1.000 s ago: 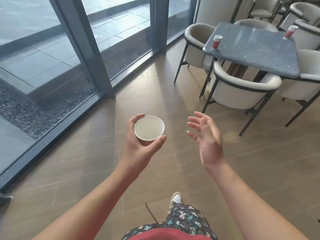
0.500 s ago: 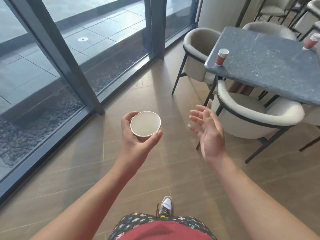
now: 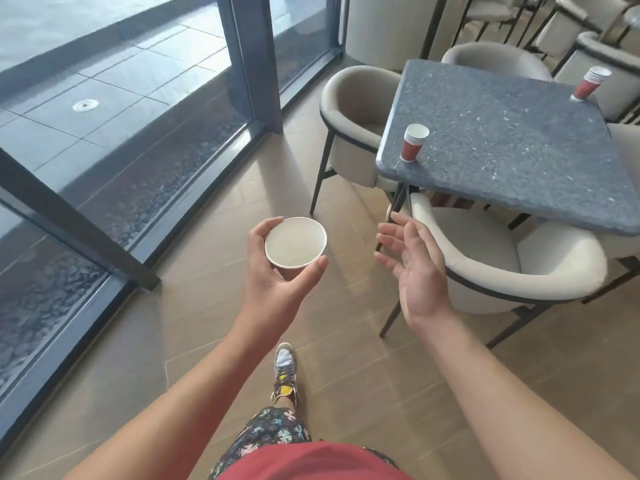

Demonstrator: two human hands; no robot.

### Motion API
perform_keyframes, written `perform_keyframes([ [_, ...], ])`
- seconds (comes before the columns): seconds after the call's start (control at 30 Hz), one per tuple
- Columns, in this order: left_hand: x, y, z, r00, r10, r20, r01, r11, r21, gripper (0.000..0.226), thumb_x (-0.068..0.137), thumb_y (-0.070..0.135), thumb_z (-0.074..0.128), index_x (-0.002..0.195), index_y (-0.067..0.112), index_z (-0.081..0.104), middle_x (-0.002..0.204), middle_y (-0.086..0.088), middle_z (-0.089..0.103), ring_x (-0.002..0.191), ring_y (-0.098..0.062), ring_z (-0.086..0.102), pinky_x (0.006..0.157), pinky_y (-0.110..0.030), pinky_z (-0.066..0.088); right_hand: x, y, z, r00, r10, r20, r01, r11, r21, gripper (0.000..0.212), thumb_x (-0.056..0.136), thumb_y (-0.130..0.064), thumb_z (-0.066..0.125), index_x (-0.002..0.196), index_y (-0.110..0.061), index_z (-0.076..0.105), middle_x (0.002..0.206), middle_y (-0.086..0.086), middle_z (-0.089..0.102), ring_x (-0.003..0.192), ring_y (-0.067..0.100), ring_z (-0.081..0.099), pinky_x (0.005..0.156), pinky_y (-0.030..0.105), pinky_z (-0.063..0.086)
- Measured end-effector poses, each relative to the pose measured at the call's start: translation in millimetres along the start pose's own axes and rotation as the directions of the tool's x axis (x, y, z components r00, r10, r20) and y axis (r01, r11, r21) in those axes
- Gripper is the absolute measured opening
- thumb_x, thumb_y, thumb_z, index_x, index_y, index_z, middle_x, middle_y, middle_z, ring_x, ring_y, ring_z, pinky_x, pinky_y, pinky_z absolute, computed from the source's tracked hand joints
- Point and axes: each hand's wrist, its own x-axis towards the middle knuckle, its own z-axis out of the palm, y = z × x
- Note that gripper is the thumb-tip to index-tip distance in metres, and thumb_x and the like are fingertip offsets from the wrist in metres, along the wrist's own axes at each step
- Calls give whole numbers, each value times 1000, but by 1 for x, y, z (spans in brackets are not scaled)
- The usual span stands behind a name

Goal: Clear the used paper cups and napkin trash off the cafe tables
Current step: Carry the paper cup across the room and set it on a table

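The left hand [image 3: 277, 285] grips a white paper cup [image 3: 295, 242] from below, thumb and fingers curled around it, its mouth facing up. The right hand [image 3: 415, 268] is empty, its fingers spread and relaxed. On the grey stone table [image 3: 502, 140] stand two red paper cups, one [image 3: 412, 143] near the front corner, another [image 3: 589, 83] at the far edge, well apart.

Single head cam, looked forward and down over both forearms; floor [image 3: 194, 327] close, tabletop [image 3: 502, 140] probably a step ahead, right.
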Motion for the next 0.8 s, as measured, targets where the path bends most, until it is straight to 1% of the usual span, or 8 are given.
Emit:
perform_keyframes([
  [0.17, 115, -8, 12, 991, -34, 128, 37, 999, -19, 70, 78, 22, 82, 135, 25, 43, 121, 3, 63, 98, -3, 68, 90, -35, 60, 90, -1, 27, 991, -10, -133, 12, 1000, 15, 37, 96, -49, 53, 122, -26, 67, 121, 4, 71, 111, 12, 68, 98, 40, 56],
  [0.23, 156, -10, 18, 983, -34, 178, 37, 999, -12, 71, 78, 23, 84, 136, 25, 44, 126, -3, 63, 107, -15, 69, 95, -46, 60, 121, -3, 33, 984, -19, -178, 23, 1000, 20, 36, 97, -48, 52, 122, -26, 67, 122, 5, 70, 112, 13, 67, 99, 41, 56],
  [0.3, 193, -12, 27, 976, -30, 216, 32, 999, -7, 71, 78, 24, 85, 137, 26, 45, 131, -6, 60, 115, -23, 67, 97, -52, 59, 149, -5, 36, 974, -21, -224, 26, 999, 22, 37, 98, -48, 51, 123, -26, 67, 123, 6, 70, 113, 14, 67, 99, 41, 56],
  [0.4, 244, -15, 49, 963, -19, 270, 18, 1000, 4, 73, 78, 26, 85, 139, 24, 44, 134, -6, 59, 115, -13, 64, 99, -51, 58, 187, -7, 33, 957, -15, -290, 20, 1000, 15, 38, 98, -49, 51, 124, -26, 66, 122, 4, 70, 114, 15, 67, 97, 39, 57],
  [0.53, 299, -23, 87, 939, -7, 343, 9, 1000, -4, 77, 77, 35, 86, 140, 23, 44, 137, -11, 57, 124, -25, 62, 102, -61, 54, 231, -13, 17, 931, -12, -365, 21, 1000, 20, 39, 97, -50, 50, 125, -26, 66, 122, 5, 70, 116, 16, 66, 97, 37, 55],
  [0.67, 348, -31, 136, 931, -4, 365, 2, 1000, 6, 78, 77, 38, 87, 140, 29, 44, 139, -11, 55, 126, -27, 61, 103, -58, 54, 278, -19, -10, 905, -16, -425, 32, 999, 30, 37, 96, -48, 50, 122, -27, 66, 119, 2, 70, 112, 15, 65, 99, 40, 54],
  [0.73, 371, -40, 160, 924, -4, 381, -1, 1000, 12, 77, 77, 39, 88, 140, 30, 44, 138, -10, 57, 125, -32, 62, 102, -62, 53, 303, -19, -24, 900, -24, -435, 38, 999, 24, 35, 96, -48, 51, 121, -27, 66, 120, 3, 70, 112, 15, 66, 100, 42, 54],
  [0.8, 390, -46, 182, 921, -17, 390, 9, 1000, 24, 75, 79, 36, 87, 140, 27, 44, 135, -7, 60, 124, -32, 63, 100, -65, 53, 325, -20, -36, 896, -15, -444, 29, 999, 24, 36, 96, -47, 51, 121, -27, 66, 121, 5, 69, 112, 15, 65, 99, 42, 53],
])
